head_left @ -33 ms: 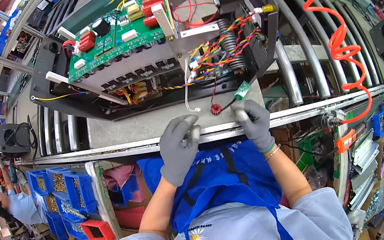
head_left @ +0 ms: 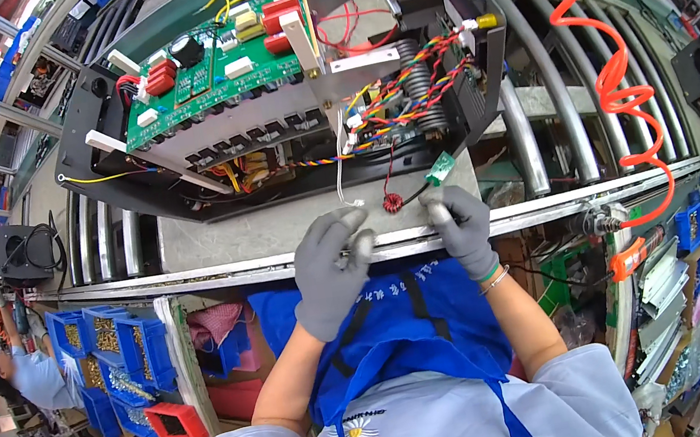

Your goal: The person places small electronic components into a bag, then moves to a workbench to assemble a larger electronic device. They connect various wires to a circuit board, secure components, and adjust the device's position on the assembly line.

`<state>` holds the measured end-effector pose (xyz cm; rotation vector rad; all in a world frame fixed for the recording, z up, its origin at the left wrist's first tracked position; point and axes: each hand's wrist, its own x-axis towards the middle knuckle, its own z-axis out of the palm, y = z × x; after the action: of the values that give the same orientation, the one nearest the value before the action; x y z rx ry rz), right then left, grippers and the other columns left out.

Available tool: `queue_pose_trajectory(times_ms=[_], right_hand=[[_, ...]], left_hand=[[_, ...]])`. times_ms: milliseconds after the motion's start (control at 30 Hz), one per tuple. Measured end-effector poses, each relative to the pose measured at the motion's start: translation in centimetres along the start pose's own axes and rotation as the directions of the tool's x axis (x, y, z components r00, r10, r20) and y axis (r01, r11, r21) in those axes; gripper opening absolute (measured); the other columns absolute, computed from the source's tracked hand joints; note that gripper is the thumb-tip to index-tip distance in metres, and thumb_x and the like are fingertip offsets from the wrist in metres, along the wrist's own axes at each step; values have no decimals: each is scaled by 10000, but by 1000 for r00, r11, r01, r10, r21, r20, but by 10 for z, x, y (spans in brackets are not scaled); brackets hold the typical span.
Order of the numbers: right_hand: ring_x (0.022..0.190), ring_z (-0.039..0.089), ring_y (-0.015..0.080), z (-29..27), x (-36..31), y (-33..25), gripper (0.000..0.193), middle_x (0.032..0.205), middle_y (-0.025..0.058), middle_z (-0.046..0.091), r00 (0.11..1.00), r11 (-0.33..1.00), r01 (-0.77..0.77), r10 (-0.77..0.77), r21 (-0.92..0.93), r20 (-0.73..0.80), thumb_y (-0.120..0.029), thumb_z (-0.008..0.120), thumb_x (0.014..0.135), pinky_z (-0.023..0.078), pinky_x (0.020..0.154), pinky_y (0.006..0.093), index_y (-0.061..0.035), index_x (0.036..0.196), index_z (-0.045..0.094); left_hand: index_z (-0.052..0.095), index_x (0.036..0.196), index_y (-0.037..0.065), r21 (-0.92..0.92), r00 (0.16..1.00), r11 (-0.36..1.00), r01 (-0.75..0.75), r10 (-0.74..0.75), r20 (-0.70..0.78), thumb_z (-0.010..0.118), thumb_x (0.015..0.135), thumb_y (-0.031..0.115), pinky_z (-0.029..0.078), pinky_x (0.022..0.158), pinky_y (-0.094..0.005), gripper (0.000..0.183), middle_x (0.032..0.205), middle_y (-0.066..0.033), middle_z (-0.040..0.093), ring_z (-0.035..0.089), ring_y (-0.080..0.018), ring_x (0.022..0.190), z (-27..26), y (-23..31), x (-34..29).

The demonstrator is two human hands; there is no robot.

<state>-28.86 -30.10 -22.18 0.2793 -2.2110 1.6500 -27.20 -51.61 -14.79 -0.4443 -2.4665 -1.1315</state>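
Note:
My left hand (head_left: 332, 266), in a grey glove, hovers at the bench's near edge with loosely bent fingers, thumb and forefinger apart. Just beyond its fingertips lies a white wire with a small connector (head_left: 357, 203). My gloved right hand (head_left: 466, 233) is beside it, fingers loosely bent, and nothing shows in them. Close to those fingertips is a black cable ending in a small green circuit board (head_left: 441, 169). A red-wound ring coil (head_left: 392, 203) rests between the hands. These leads run from an open black metal case (head_left: 212, 205) holding a large green circuit board (head_left: 212, 85).
Metal rollers (head_left: 561, 87) flank the grey plate (head_left: 235, 236) under the case. An orange coiled air hose (head_left: 621, 96) hangs at right, near an orange tool (head_left: 629, 258). Blue bins (head_left: 143, 349) of small parts stand lower left. Another person (head_left: 33, 370) is at far left.
My left hand has shifted slightly right, and its thumb sits a little farther from the forefinger. The right hand and the case are almost unchanged.

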Motion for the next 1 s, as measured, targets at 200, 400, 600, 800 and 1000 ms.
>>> queue_pose_trajectory(times_ms=[200,400,600,800,1000], right_hand=[[764,675,238,2,1,-2,118,843,122,689,1000,1000,26,-26,-9,-6,-96,650,858,516,699,308,-3,908,704],[717,653,231,6,1,0,121,789,113,663,1000,999,25,-25,-37,-2,-113,649,860,502,662,307,-20,907,711],[691,638,235,6,-1,2,124,769,111,647,1000,999,23,-22,-45,3,-124,643,860,492,635,311,-24,893,708],[694,641,239,4,2,-6,130,775,115,647,1000,998,24,-23,-56,19,-129,647,856,493,636,314,-14,885,699],[582,575,245,2,1,3,121,696,116,581,999,992,34,-30,-124,29,-131,680,829,443,549,330,-13,806,664]], left_hand=[[644,1186,39,-88,949,957,-275,256,-183,731,792,55,539,631,-287,404,1174,-146,629,657,-181,745,-6,63,67],[543,1309,40,-47,980,988,-147,139,-145,678,855,106,542,670,-310,479,1171,-161,631,678,-196,821,3,78,122],[572,1265,116,237,983,959,-158,175,-53,643,863,168,540,702,-393,411,1109,-119,661,680,-309,853,2,74,139],[628,1187,122,259,972,937,-235,233,39,651,833,142,545,686,-378,355,970,-102,686,678,-297,797,24,68,158],[588,1237,-25,-404,936,913,61,88,341,654,860,134,509,668,-239,414,909,-66,668,614,-89,743,13,65,157]])
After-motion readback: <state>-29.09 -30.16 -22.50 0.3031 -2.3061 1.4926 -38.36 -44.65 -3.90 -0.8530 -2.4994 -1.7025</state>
